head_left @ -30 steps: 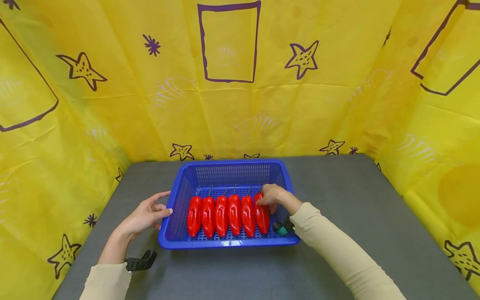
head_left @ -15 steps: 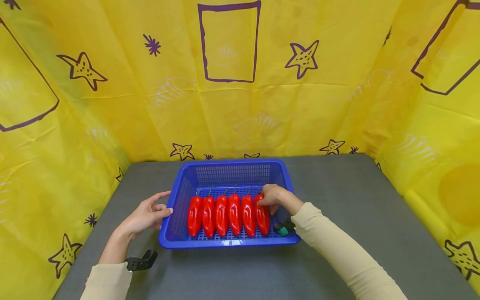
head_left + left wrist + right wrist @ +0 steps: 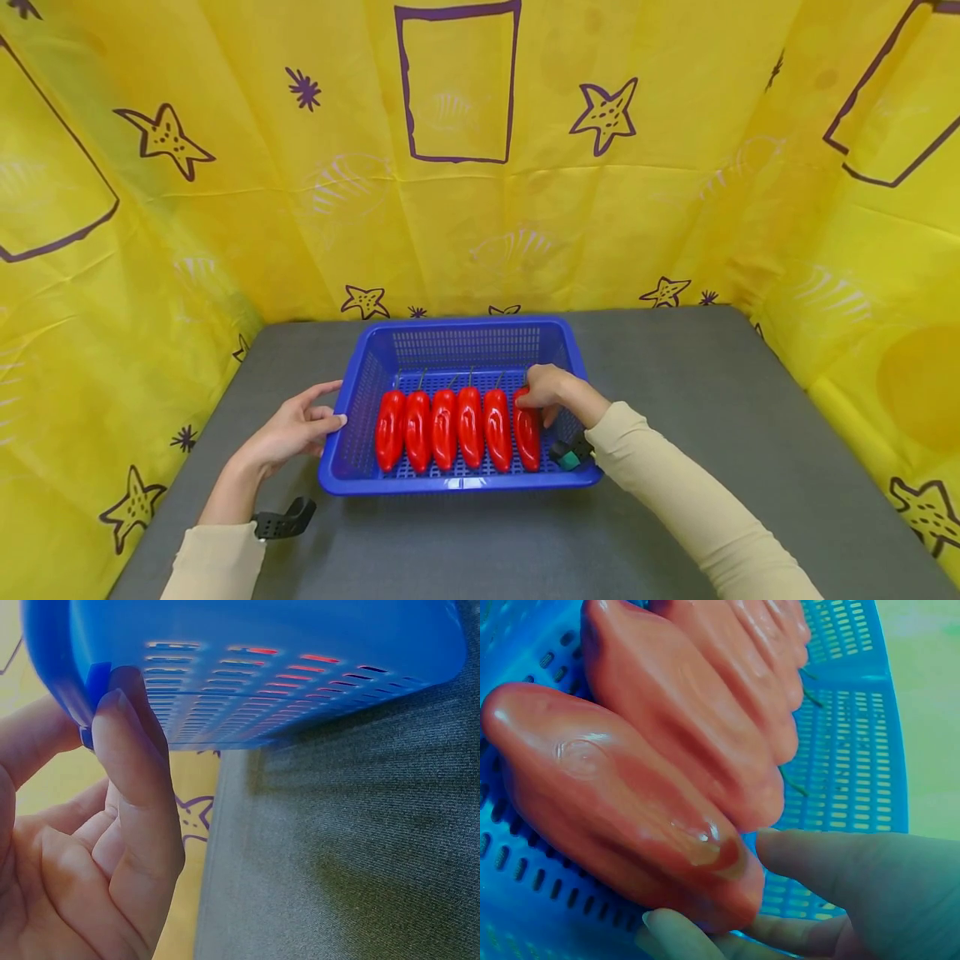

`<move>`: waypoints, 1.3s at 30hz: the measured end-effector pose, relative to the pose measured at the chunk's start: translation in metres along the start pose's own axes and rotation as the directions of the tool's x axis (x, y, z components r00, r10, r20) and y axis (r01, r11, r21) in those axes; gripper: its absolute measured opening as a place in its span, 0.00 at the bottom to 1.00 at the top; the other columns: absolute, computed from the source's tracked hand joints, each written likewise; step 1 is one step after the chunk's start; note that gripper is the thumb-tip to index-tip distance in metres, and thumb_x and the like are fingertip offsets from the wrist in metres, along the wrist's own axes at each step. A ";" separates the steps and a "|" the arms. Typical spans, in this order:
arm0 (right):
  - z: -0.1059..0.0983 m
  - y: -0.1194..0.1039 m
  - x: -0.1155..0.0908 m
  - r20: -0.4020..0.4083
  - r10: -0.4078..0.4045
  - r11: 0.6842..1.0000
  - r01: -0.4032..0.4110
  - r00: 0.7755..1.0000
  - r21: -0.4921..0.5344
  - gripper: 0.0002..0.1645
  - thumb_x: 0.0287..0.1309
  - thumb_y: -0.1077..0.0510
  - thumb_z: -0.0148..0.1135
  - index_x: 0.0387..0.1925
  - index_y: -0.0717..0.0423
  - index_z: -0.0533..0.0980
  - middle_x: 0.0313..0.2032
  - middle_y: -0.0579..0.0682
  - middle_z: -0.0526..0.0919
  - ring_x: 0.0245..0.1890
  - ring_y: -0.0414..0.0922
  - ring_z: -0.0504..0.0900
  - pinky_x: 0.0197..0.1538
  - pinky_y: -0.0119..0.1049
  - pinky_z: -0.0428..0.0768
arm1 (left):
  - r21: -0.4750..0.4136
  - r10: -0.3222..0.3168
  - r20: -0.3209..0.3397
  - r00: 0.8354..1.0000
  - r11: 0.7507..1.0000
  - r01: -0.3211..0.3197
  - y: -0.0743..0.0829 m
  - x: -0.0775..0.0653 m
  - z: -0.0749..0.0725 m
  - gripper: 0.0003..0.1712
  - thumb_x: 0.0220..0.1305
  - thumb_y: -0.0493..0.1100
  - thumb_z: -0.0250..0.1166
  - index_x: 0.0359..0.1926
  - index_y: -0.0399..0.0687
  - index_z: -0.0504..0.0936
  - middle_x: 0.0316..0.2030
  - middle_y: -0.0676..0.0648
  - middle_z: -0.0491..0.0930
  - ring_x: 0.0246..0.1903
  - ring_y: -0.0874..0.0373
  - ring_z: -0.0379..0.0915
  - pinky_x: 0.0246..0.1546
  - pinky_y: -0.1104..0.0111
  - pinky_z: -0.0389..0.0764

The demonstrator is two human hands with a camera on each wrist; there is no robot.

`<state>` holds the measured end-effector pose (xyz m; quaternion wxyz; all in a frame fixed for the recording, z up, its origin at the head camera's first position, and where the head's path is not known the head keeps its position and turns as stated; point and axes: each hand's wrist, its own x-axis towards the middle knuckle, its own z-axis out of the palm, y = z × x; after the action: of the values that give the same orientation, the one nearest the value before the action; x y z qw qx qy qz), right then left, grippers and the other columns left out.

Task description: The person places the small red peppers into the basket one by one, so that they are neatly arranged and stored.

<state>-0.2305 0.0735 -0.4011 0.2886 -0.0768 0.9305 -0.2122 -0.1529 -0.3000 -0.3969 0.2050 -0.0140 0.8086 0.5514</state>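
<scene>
A blue plastic basket (image 3: 457, 486) with slotted walls holds a row of glossy red peppers (image 3: 442, 429) with thin green stems pointing to the back. My left hand (image 3: 288, 429) grips the basket's left rim; the left wrist view shows the thumb and fingers (image 3: 131, 761) at the rim edge. Inside the basket, my right hand (image 3: 558, 393) pinches the stem end of the rightmost pepper (image 3: 527, 443). From the right wrist, this pepper (image 3: 622, 802) lies on the slotted floor between thumb and fingers, a narrow gap separating it from its neighbour (image 3: 690, 720).
The basket stands on a dark grey table (image 3: 675, 400). A yellow cloth (image 3: 450, 233) with purple starfish drawings encloses the table at the back and both sides. Black wrist mounts (image 3: 285, 521) sit near both hands, the right one inside the basket.
The rightmost pepper has shifted slightly to the right with my right hand, widening its gap from the neighbouring pepper. My left hand stays on the rim.
</scene>
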 end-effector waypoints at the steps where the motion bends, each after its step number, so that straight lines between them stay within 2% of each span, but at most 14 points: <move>1: -0.001 -0.001 -0.001 -0.008 -0.001 1.000 0.001 1.000 -0.010 0.14 0.57 0.55 0.59 0.24 0.59 0.68 0.23 0.56 0.79 0.20 0.51 0.84 0.23 0.35 0.81 | 0.000 -0.002 -0.003 1.000 1.000 0.002 0.000 0.000 0.000 0.44 0.60 0.46 0.62 0.69 0.44 0.47 0.35 0.41 0.80 0.32 0.47 0.81 0.34 0.56 0.82; 6: -0.009 -0.004 -0.008 -0.037 -0.021 0.999 0.020 0.999 -0.039 0.14 0.56 0.53 0.59 0.29 0.62 0.70 0.25 0.57 0.77 0.19 0.49 0.83 0.23 0.34 0.80 | 0.004 -0.014 -0.016 1.000 1.000 0.014 0.000 -0.001 -0.001 0.43 0.60 0.46 0.62 0.69 0.45 0.48 0.35 0.40 0.80 0.32 0.47 0.81 0.33 0.57 0.82; 10: -0.018 -0.003 -0.016 -0.061 -0.073 0.997 0.072 0.995 -0.023 0.23 0.56 0.53 0.59 0.47 0.68 0.72 0.32 0.58 0.79 0.18 0.48 0.83 0.24 0.35 0.81 | 0.021 -0.007 -0.012 1.000 1.000 0.007 0.001 -0.002 0.000 0.43 0.61 0.46 0.61 0.70 0.44 0.47 0.35 0.41 0.79 0.31 0.48 0.81 0.33 0.57 0.82; 13: -0.025 -0.001 -0.022 -0.094 -0.126 0.992 0.124 0.988 -0.023 0.28 0.58 0.52 0.58 0.55 0.67 0.69 0.40 0.59 0.80 0.18 0.47 0.83 0.25 0.35 0.81 | 0.025 -0.001 -0.020 1.000 1.000 0.001 0.003 -0.003 0.002 0.42 0.61 0.45 0.61 0.70 0.44 0.47 0.34 0.41 0.79 0.31 0.48 0.80 0.33 0.56 0.82; 16: -0.029 0.003 -0.028 -0.134 -0.181 0.983 0.180 0.974 -0.016 0.25 0.59 0.51 0.57 0.52 0.64 0.71 0.44 0.59 0.80 0.17 0.45 0.82 0.24 0.34 0.81 | 0.053 0.022 -0.029 0.999 0.998 -0.021 0.006 -0.004 0.006 0.41 0.62 0.45 0.60 0.69 0.43 0.48 0.36 0.39 0.77 0.32 0.49 0.80 0.33 0.56 0.82; 18: -0.032 0.006 -0.032 -0.165 -0.220 0.975 0.223 0.962 0.000 0.22 0.59 0.51 0.57 0.49 0.62 0.72 0.44 0.57 0.81 0.17 0.43 0.81 0.24 0.34 0.80 | 0.094 0.039 -0.047 0.998 0.995 -0.035 0.007 -0.004 0.008 0.40 0.63 0.45 0.59 0.69 0.43 0.49 0.37 0.38 0.75 0.31 0.50 0.80 0.33 0.56 0.82; 21: -0.038 0.011 -0.038 -0.219 -0.289 0.955 0.297 0.932 0.003 0.19 0.60 0.52 0.56 0.46 0.62 0.73 0.37 0.55 0.82 0.16 0.42 0.79 0.23 0.33 0.79 | 0.178 0.076 -0.087 0.993 0.982 -0.059 0.008 -0.004 0.011 0.37 0.63 0.45 0.59 0.68 0.42 0.52 0.40 0.37 0.72 0.29 0.52 0.79 0.30 0.59 0.83; 24: -0.043 0.015 -0.044 -0.298 -0.336 0.939 0.342 0.893 -0.034 0.16 0.60 0.53 0.56 0.44 0.60 0.74 0.34 0.52 0.83 0.19 0.42 0.79 0.26 0.33 0.78 | 0.285 0.132 -0.131 0.983 0.954 -0.090 0.008 -0.006 0.013 0.35 0.63 0.45 0.60 0.66 0.40 0.57 0.42 0.37 0.72 0.25 0.55 0.79 0.27 0.61 0.82; 27: -0.046 0.023 -0.050 -0.393 -0.357 0.930 0.361 0.847 -0.066 0.15 0.60 0.52 0.56 0.43 0.58 0.75 0.34 0.51 0.83 0.27 0.43 0.80 0.32 0.37 0.78 | 0.400 0.209 -0.173 0.962 0.908 -0.125 0.007 -0.007 0.016 0.33 0.61 0.44 0.61 0.64 0.39 0.61 0.44 0.37 0.74 0.28 0.54 0.78 0.27 0.63 0.82; 30: -0.051 0.033 -0.056 -0.476 -0.370 0.922 0.379 0.798 -0.081 0.14 0.60 0.53 0.56 0.43 0.57 0.76 0.36 0.52 0.83 0.33 0.46 0.81 0.36 0.40 0.78 | 0.508 0.316 -0.206 0.926 0.844 -0.175 0.005 -0.008 0.017 0.30 0.61 0.45 0.61 0.61 0.38 0.66 0.46 0.38 0.74 0.35 0.51 0.78 0.31 0.62 0.82; 32: -0.053 0.041 -0.059 -0.506 -0.365 0.922 0.379 0.781 -0.081 0.15 0.60 0.53 0.55 0.44 0.57 0.76 0.36 0.52 0.83 0.33 0.46 0.82 0.34 0.40 0.79 | 0.558 0.386 -0.226 0.894 0.804 -0.206 0.005 -0.010 0.018 0.28 0.61 0.45 0.61 0.60 0.38 0.68 0.47 0.38 0.74 0.40 0.48 0.76 0.35 0.60 0.82; 35: -0.056 0.055 -0.065 -0.528 -0.355 0.926 0.369 0.771 -0.083 0.15 0.61 0.53 0.55 0.46 0.58 0.75 0.38 0.53 0.83 0.33 0.47 0.82 0.34 0.40 0.79 | 0.598 0.456 -0.250 0.854 0.766 -0.234 0.007 -0.012 0.018 0.26 0.62 0.46 0.60 0.58 0.39 0.70 0.48 0.39 0.74 0.42 0.46 0.75 0.38 0.55 0.81; 37: -0.057 0.063 -0.068 -0.533 -0.350 0.929 0.360 0.770 -0.090 0.15 0.62 0.54 0.55 0.46 0.58 0.75 0.39 0.53 0.82 0.34 0.47 0.82 0.34 0.41 0.79 | 0.618 0.486 -0.260 0.835 0.748 -0.243 0.010 -0.014 0.018 0.24 0.63 0.45 0.60 0.57 0.39 0.70 0.48 0.39 0.74 0.44 0.45 0.73 0.40 0.53 0.79; 39: -0.057 0.071 -0.072 -0.542 -0.353 0.929 0.356 0.763 -0.103 0.15 0.62 0.54 0.55 0.46 0.58 0.75 0.39 0.53 0.82 0.34 0.48 0.82 0.35 0.42 0.80 | 0.642 0.507 -0.258 0.823 0.726 -0.246 0.012 -0.016 0.017 0.24 0.62 0.45 0.60 0.57 0.39 0.71 0.48 0.39 0.74 0.45 0.45 0.72 0.41 0.51 0.78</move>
<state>-0.2054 0.1765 -0.3536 -0.0368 -0.1856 0.9416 -0.2784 -0.1362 -0.2828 -0.3862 -0.0974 0.1006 0.9465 0.2909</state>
